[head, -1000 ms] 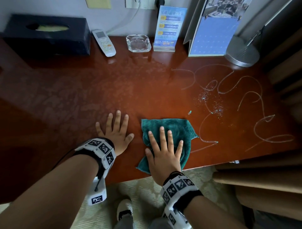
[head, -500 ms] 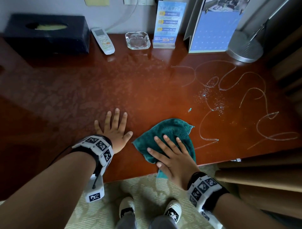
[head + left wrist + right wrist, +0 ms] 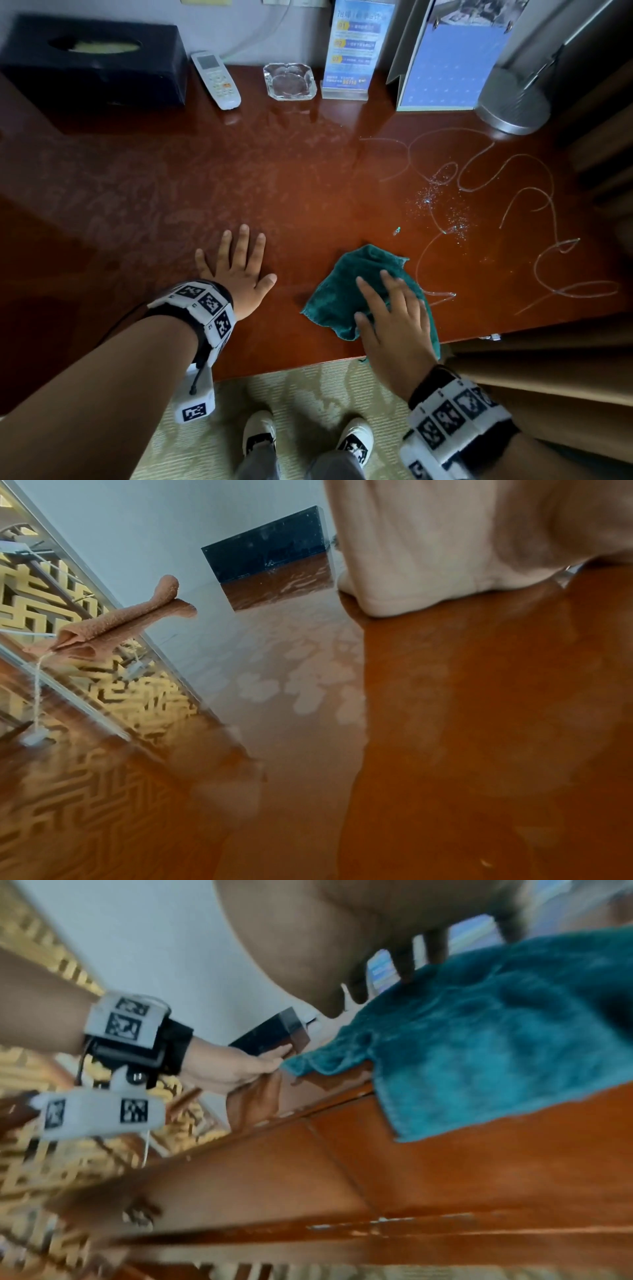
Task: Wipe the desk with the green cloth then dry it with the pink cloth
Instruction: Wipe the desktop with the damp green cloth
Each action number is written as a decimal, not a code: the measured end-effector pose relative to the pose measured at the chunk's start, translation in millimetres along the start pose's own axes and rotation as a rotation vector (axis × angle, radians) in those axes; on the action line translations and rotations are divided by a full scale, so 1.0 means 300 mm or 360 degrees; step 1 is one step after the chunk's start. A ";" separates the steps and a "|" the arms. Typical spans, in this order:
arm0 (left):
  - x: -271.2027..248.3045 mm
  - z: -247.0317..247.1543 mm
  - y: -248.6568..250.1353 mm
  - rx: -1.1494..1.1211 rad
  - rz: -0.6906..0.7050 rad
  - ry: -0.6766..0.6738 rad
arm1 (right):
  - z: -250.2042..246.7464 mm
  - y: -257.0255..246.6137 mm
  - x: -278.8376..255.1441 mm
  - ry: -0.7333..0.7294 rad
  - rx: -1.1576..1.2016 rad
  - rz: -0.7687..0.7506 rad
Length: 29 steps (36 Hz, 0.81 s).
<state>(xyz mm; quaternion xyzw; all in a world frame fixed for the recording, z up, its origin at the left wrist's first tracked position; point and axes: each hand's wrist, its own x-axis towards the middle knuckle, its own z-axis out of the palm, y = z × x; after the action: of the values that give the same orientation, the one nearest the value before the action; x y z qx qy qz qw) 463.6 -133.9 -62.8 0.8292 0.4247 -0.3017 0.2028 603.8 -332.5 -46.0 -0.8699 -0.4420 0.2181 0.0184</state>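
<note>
The green cloth [image 3: 342,291] lies bunched near the front edge of the red-brown desk [image 3: 274,192], right of centre. My right hand [image 3: 390,308] presses on it with spread, straight fingers pointing up and left. The right wrist view shows the cloth [image 3: 496,1028] under the palm, with one corner hanging over the desk edge. My left hand [image 3: 239,267] lies flat on the bare desk, a hand's width left of the cloth, holding nothing. The pink cloth [image 3: 120,623] shows only in the left wrist view, draped over a rail at the desk's left end.
Along the back wall stand a dark tissue box [image 3: 92,61], a white remote [image 3: 215,80], a glass ashtray [image 3: 289,82], a blue sign card [image 3: 352,51], a calendar [image 3: 448,65] and a lamp base [image 3: 513,102]. Pale squiggly lines and droplets [image 3: 479,192] cover the desk's right part.
My right hand has turned and slid rightwards with the green cloth, which went from spread flat to bunched. The left hand has stayed put.
</note>
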 end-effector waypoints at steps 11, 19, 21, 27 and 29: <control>0.001 0.002 0.001 0.0010 0.0010 0.0004 | 0.082 -0.073 0.085 -0.0259 0.0105 0.0459; 0.002 0.007 0.001 -0.0010 0.0034 0.0030 | 0.033 0.001 0.120 -0.0322 -0.0011 0.0250; 0.001 0.009 0.002 -0.0017 0.0025 0.0057 | 0.021 0.019 0.132 -0.0324 -0.0022 0.0190; -0.027 -0.031 0.017 0.0009 -0.0007 0.0286 | -0.018 0.067 0.185 -0.0396 -0.0099 0.0016; -0.022 -0.065 0.036 0.0007 -0.0014 0.0331 | -0.031 0.081 0.211 -0.0411 -0.0141 -0.0036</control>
<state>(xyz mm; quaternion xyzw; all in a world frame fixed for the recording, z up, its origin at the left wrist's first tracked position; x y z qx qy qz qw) 475.8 -132.4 -43.2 0.8546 0.4464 -0.2159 0.1544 658.5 -296.6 -66.1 -0.8294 -0.4597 0.3084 -0.0745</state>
